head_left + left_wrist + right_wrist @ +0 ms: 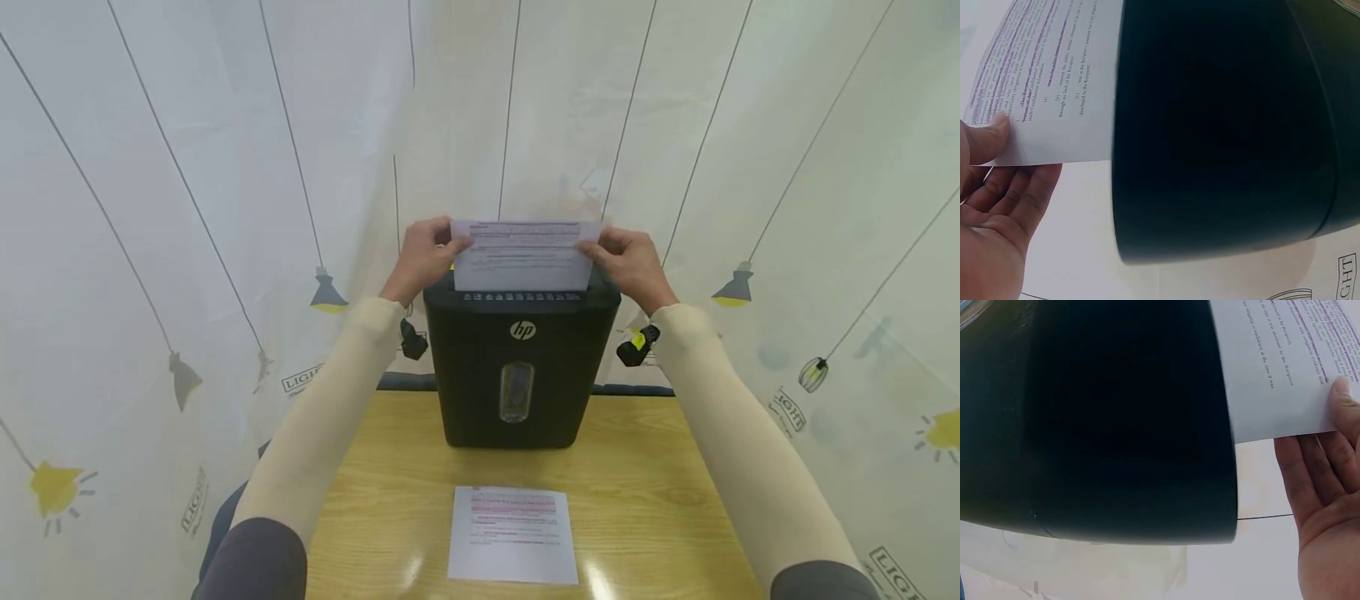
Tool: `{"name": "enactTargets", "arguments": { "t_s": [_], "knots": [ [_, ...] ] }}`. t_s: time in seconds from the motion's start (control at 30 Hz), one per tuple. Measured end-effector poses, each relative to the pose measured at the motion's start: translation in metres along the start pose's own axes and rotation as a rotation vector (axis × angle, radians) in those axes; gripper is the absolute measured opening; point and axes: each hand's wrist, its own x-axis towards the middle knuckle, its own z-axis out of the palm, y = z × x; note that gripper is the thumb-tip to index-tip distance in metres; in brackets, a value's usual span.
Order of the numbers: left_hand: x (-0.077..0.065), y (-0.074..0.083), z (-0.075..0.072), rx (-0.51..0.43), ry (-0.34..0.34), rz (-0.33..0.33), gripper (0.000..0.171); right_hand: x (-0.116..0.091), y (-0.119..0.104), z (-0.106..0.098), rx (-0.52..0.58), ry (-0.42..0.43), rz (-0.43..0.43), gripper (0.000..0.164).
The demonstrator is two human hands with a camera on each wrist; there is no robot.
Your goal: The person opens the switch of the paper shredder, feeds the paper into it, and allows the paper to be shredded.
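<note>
A printed sheet of paper (522, 257) stands upright at the top of a black HP paper shredder (480, 367), its lower edge hidden at the slot. My left hand (426, 257) pinches the sheet's left edge, thumb in front and fingers behind. At the opposite edge, my right hand (628, 260) pinches it the same way. In the left wrist view, the left thumb (988, 140) presses on the marked text. The right wrist view has the right hand (1329, 481) holding the sheet beside the dark shredder body.
Another printed sheet (513, 537) lies flat on the wooden table (382, 500) in front of the shredder. Behind the table hangs pale cloth (465, 108) printed with lamps. Small black cameras (412, 340) are worn at both wrists.
</note>
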Motion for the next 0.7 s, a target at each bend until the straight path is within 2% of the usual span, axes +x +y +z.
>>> {"name": "enactTargets", "arguments": {
  "t_s": [0.27, 0.7],
  "knots": [
    [-0.0014, -0.0054, 0.0013, -0.016, -0.017, -0.020, 0.019, -0.0008, 0.0041, 0.0020, -0.017, -0.025, 0.003, 0.047],
    [-0.0002, -0.0075, 0.0028, -0.022, -0.014, -0.016, 0.018, 0.0007, 0.0047, 0.0050, -0.046, -0.004, 0.015, 0.046]
  ]
}}
